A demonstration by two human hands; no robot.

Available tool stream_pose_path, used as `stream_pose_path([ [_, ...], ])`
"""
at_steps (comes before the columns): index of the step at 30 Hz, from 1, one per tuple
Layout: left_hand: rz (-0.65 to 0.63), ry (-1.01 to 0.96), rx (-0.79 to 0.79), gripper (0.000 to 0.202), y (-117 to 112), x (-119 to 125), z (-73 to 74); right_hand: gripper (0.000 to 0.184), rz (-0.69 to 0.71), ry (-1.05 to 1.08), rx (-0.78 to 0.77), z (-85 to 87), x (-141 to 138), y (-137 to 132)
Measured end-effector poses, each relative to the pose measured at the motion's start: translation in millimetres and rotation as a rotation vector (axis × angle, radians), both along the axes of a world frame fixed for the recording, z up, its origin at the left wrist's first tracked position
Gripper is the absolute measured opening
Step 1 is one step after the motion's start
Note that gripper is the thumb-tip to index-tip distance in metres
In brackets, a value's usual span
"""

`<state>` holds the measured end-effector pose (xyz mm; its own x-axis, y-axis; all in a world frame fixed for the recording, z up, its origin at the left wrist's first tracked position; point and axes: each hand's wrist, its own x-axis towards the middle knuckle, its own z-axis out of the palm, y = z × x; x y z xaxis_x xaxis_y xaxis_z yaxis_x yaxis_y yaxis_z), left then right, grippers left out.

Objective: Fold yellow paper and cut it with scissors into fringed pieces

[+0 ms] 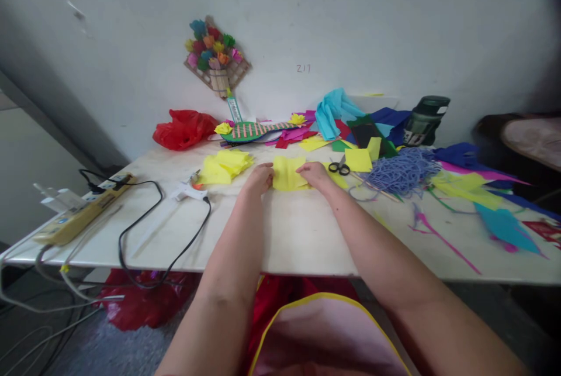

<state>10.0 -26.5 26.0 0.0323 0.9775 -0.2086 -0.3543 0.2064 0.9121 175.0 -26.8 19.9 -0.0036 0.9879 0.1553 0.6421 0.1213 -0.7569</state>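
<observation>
A yellow paper sheet lies on the white table in front of me. My left hand grips its left edge with curled fingers. My right hand pinches its right edge. A stack of more yellow paper lies just left of my left hand. Black-handled scissors rest right beside my right hand.
A glue gun with a black cord lies to the left, beyond it a power strip. A red plastic bag, coloured paper scraps, blue yarn and a dark green jar crowd the back and right. A paper-flower decoration hangs on the wall.
</observation>
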Motion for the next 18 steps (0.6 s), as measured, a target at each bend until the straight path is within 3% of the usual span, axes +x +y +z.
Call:
stream_pose_path([
  [10, -0.046, -0.011, -0.009, 0.058, -2.7, -1.1, 3.3, 0.025, 0.068, -0.061, -0.017, 7.3, 1.1, -6.2],
  [18, -0.041, -0.029, -0.006, 0.06, -1.4, -3.2, 1.8, 0.026, 0.045, -0.071, -0.034, 5.4, 1.8, -4.8],
])
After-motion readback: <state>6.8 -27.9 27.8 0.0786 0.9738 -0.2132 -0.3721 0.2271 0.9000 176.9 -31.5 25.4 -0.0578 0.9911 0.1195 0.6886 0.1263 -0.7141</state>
